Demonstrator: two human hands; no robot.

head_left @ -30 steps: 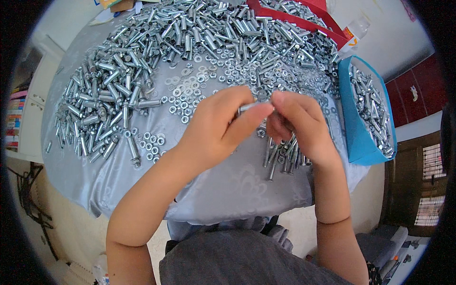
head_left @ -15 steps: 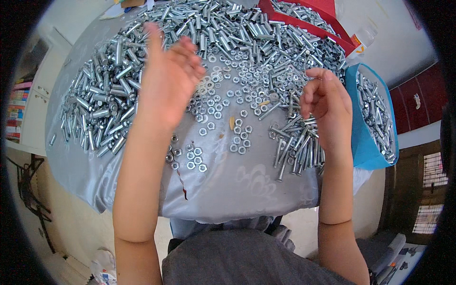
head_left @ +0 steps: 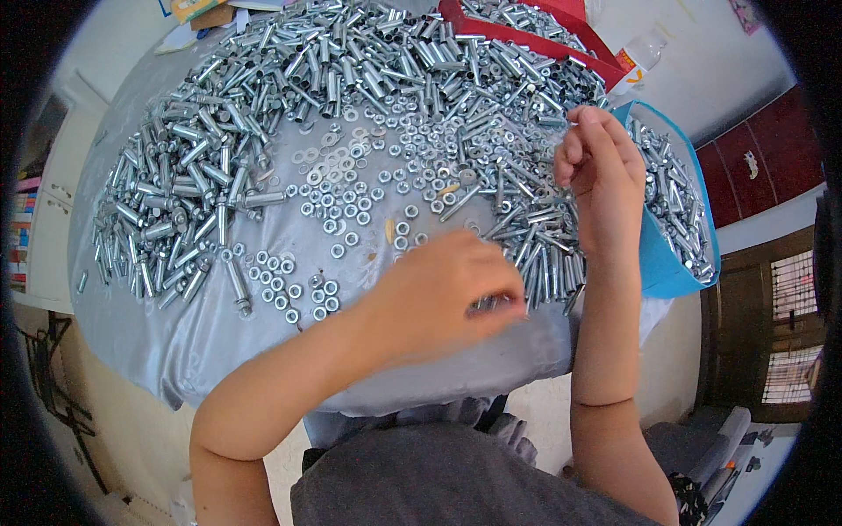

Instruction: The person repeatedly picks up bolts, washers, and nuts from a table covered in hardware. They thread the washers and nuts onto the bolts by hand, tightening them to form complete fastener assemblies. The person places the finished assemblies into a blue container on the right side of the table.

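My left hand, slightly blurred, reaches across the front of the table with its fingers and thumb curled into a loop. It is close to the left edge of a bunch of long bolts. Whatever is between its fingertips is hidden. My right hand is raised by the right end of the metal pile, its fingers bent in toward the thumb; I cannot make out what they hold. Loose hex nuts and flat washers lie mid-table. On the left is a heap of bolts fitted with metal sleeves.
Metal sleeves are piled along the back beside a red box. A blue fabric bin full of bolts stands at the right edge, and a clear bottle is behind it. A grey satiny cloth covers the table.
My left hand has swung from above the left heap rightward and toward me, its spread fingers now curled. My right hand stays near the same spot. The whole view has shifted slightly.
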